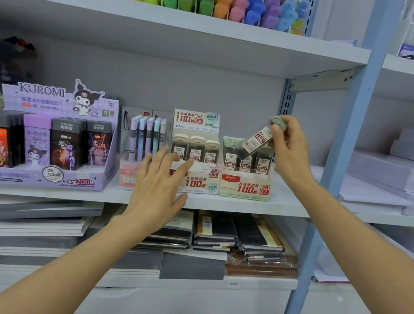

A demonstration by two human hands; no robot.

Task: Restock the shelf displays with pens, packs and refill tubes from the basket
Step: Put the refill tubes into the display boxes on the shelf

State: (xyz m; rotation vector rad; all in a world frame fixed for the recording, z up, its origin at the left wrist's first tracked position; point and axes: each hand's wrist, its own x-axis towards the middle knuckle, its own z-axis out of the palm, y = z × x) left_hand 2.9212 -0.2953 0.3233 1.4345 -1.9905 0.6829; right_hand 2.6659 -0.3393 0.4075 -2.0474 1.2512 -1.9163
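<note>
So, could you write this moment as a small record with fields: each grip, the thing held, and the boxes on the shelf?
right grip: pinches a refill tube by its capped upper end
refill tube: tilted, lower end over the green box
green box: marked 0.7, tubes standing inside
left grip: open, fingers spread in front of the white box; contact unclear
white box: marked 0.5, directly left of the green box, tubes inside
purple box: far left on the same shelf
</note>
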